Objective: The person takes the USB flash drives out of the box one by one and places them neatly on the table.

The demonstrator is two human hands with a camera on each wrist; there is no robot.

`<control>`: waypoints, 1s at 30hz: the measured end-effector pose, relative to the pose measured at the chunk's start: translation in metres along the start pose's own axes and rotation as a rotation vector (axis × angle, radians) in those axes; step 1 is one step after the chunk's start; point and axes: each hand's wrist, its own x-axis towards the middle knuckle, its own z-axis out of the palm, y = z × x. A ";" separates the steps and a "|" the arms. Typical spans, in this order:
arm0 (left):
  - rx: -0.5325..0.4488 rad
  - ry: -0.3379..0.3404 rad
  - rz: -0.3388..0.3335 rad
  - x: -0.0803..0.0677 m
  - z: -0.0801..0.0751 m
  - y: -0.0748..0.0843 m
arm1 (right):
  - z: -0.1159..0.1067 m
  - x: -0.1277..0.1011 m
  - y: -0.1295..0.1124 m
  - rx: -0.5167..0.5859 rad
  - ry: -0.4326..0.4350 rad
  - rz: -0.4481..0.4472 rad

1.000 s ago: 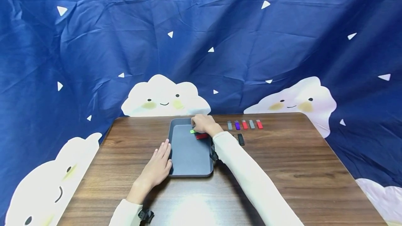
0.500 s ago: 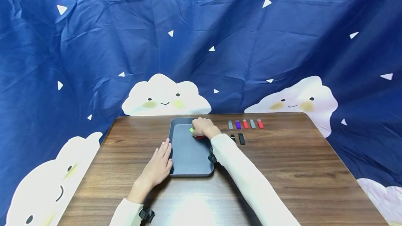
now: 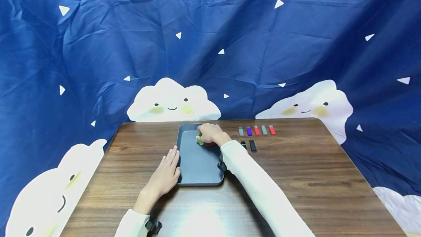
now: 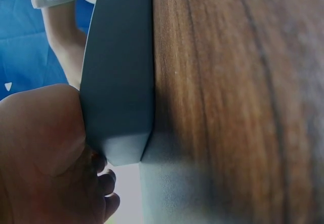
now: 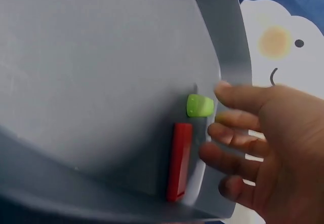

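Note:
A grey tray (image 3: 197, 164) lies on the wooden table (image 3: 296, 178). Its far right corner holds a small green piece (image 3: 198, 140) and a red stick (image 3: 209, 144), side by side. My right hand (image 3: 210, 134) hovers over them. In the right wrist view its fingers (image 5: 238, 133) are loosely spread, their tips at the green piece (image 5: 199, 105), which partly runs under them. The red stick (image 5: 179, 160) lies free just below. My left hand (image 3: 164, 175) lies flat on the table against the tray's left wall; the left wrist view shows its palm (image 4: 45, 148) against the tray's corner (image 4: 119, 107).
To the right of the tray lies a row of small sticks (image 3: 256, 130) in grey, purple and red, with two black sticks (image 3: 252, 145) nearer to me. A blue cloth with white clouds (image 3: 174, 101) hangs behind the table's far edge.
My right hand has drawn slightly left and nearer inside the tray, and the green piece has come with it to lie beside the red stick. The left hand has stayed still.

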 end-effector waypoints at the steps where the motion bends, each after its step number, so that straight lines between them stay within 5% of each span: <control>1: -0.004 -0.004 -0.003 -0.001 0.000 0.000 | 0.000 -0.001 0.000 0.010 -0.005 -0.014; 8: -0.026 0.009 0.000 -0.003 0.002 -0.001 | 0.002 -0.007 0.000 0.058 -0.063 -0.097; 30: -0.051 0.050 0.037 0.000 0.004 -0.004 | 0.004 -0.011 0.010 0.008 -0.046 -0.086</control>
